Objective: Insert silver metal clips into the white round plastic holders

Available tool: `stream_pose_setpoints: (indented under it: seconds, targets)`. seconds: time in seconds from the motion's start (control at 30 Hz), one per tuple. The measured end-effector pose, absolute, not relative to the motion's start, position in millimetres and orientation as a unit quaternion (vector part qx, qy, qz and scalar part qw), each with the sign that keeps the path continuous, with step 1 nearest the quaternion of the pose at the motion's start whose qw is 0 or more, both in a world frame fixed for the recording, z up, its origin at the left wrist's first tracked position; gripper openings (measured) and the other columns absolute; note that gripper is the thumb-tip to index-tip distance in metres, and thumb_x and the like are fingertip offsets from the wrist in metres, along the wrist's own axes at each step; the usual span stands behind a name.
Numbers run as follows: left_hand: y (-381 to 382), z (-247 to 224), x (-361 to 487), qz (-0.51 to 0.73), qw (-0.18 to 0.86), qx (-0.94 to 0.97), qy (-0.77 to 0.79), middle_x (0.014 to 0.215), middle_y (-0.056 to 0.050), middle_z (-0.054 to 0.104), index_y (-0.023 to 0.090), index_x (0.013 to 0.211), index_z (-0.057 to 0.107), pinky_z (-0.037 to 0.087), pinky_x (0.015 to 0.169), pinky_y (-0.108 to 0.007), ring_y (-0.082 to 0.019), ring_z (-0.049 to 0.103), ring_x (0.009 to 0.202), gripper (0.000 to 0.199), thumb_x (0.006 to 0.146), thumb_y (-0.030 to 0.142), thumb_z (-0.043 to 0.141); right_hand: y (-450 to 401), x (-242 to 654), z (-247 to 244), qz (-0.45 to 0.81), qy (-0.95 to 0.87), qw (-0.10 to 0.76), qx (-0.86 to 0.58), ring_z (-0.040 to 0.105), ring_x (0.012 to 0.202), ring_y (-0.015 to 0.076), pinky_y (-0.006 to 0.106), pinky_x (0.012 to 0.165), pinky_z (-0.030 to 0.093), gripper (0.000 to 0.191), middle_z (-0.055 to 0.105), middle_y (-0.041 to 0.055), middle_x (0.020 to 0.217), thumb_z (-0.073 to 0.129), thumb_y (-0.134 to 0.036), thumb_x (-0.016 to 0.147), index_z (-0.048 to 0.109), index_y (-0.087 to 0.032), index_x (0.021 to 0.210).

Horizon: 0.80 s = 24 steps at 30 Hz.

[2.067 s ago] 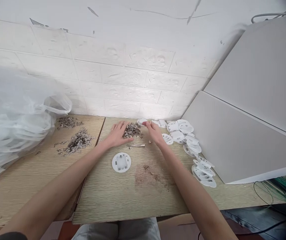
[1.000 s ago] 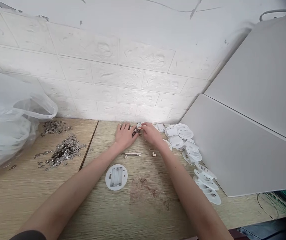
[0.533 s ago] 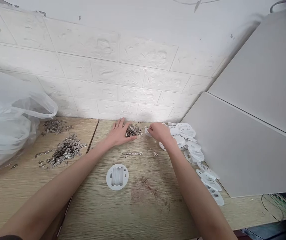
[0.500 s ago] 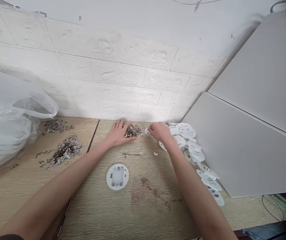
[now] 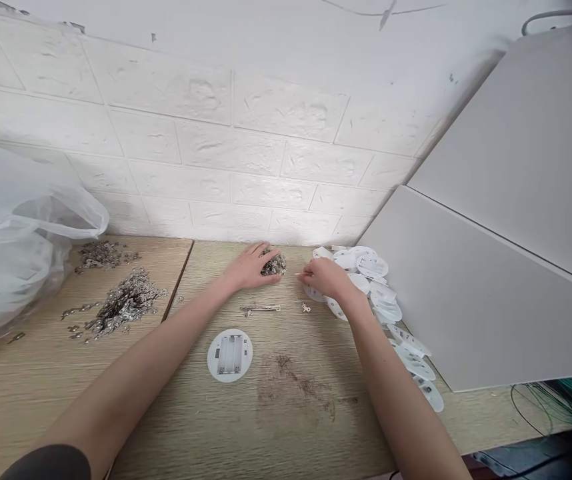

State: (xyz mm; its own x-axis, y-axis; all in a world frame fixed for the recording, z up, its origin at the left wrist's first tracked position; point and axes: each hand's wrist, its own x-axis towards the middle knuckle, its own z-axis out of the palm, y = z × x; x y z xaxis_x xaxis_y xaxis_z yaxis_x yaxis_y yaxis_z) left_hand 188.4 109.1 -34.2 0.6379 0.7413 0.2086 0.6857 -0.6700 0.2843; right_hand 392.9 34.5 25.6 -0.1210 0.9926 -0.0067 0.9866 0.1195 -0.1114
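Observation:
My left hand [image 5: 253, 267] rests with spread fingers against the left side of a small pile of metal pieces [image 5: 275, 264] near the wall. To its right, my right hand [image 5: 325, 276] has its fingers pinched together; what is between them is too small to make out. White round plastic parts [image 5: 372, 265] lie beside and behind that hand. Nearer me are tweezers [image 5: 261, 308] and a small metal piece [image 5: 307, 308]. A white round battery holder [image 5: 230, 355] lies face up on the table [image 5: 181, 413].
At left, two more heaps of metal pieces [image 5: 129, 303] lie beside a clear plastic bag [image 5: 11, 247] of white parts. A white brick wall [image 5: 261, 167] stands behind, and a grey panel [image 5: 466, 293] at right. Green wires [image 5: 551, 407] show at the lower right.
The view has shifted slightly. My left hand has moved right, closer around the metal pile. My right hand has drawn slightly back from the wall, and the white part beside its fingertips has shifted.

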Motion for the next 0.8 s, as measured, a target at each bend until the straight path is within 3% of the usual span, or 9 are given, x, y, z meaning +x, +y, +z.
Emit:
stream_pose_setpoints:
  seconds: [0.17,0.5,0.67,0.8]
  targets:
    - [112.4,-32.4,204.3,0.150,0.100,0.909,0.375,0.158,-0.006,0.026,0.032,0.146,0.037,0.020,0.116,-0.047,-0.030,0.019,0.145,0.074,0.083,0.071,0.041,24.1,399.6,27.5,0.081,-0.728,0.069,-0.677,0.029,0.047,0.0111,0.028,0.050,0.021,0.044,0.037,-0.0023,0.047,0.055,-0.031,0.085,0.030,-0.019,0.050]
    - [112.7,-33.8,244.7,0.152,0.103,0.929,0.321,0.152,-0.009,0.036,0.030,0.138,0.047,0.018,0.116,-0.050,-0.031,0.025,0.142,0.063,0.086,0.065,0.041,24.2,402.7,26.2,0.062,-0.680,0.245,-0.689,0.026,0.050,0.0101,0.025,0.051,0.021,0.038,0.033,-0.0043,0.048,0.050,-0.032,0.082,0.029,-0.020,0.052]
    - [107.4,-35.6,261.5,0.155,0.082,0.926,0.335,0.151,-0.011,0.037,0.027,0.136,0.048,0.015,0.116,-0.054,-0.031,0.027,0.142,0.061,0.087,0.063,0.041,27.7,403.6,18.6,0.038,-0.650,0.304,-0.695,0.032,0.051,0.0110,0.025,0.053,0.025,0.033,0.042,-0.0033,0.049,0.050,-0.032,0.082,0.039,-0.019,0.054]
    - [103.1,-29.1,262.0,0.167,0.106,0.920,0.339,0.157,-0.015,0.023,0.023,0.143,0.039,0.007,0.117,-0.056,-0.031,0.016,0.146,0.072,0.087,0.068,0.036,26.8,403.1,16.0,0.050,-0.635,0.343,-0.691,0.042,0.054,0.0129,0.025,0.057,0.030,0.030,0.053,-0.0001,0.055,0.049,-0.037,0.085,0.058,-0.018,0.063]
